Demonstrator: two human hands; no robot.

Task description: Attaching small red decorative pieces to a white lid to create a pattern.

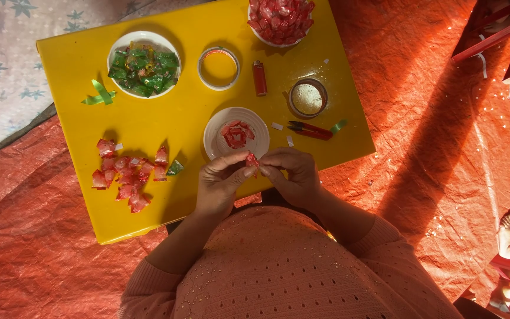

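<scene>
Yellow table [149, 118] on orange tarp [432, 177]; left hand [219, 180] and right hand [293, 174] pinch red piece [252, 159].

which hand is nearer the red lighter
Right. The right hand sits below the red lighter, slightly to its right; the left hand is a bit farther, below and to its left. Both pinch a small red piece.

Salmon-pink eyelet-knit long-sleeved sweater [290, 266]

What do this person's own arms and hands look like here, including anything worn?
Both arms wear long sleeves of a salmon-pink knitted top with small eyelet holes. The left hand and right hand are bare: no gloves. No rings, watch or bracelet are visible from this view.
</scene>
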